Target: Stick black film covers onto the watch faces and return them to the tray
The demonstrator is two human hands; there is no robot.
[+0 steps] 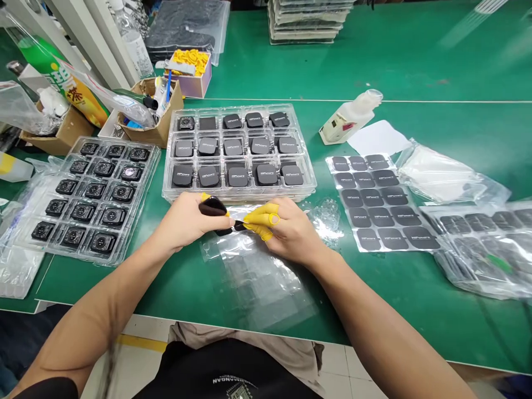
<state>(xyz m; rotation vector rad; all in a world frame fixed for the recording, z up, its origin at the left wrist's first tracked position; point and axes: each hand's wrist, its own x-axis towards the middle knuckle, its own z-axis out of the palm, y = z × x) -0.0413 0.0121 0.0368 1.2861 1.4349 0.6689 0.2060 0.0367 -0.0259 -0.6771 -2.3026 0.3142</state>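
My left hand (185, 224) is closed on a glossy black smartwatch body (213, 206), its dark face turned up. Yellow finger cots cover fingertips on both hands. The fingers of my right hand (285, 230) are pinched together right beside the watch, at a small dark piece (240, 225) too hidden to name. Beneath both hands lie clear plastic film sheets (266, 282). Just beyond them, a clear blister tray (239, 191) holds dark rounded-square pieces with white lettering, plus a watch in its far left pocket.
On the left, another clear tray (120, 252) holds several watches. To the right lie a sheet of dark lettered stickers (372, 197), a white bottle (349, 119) and bagged sheets (477, 260). Behind stand a box of yellow finger cots (191, 64) and stacked trays (310, 22).
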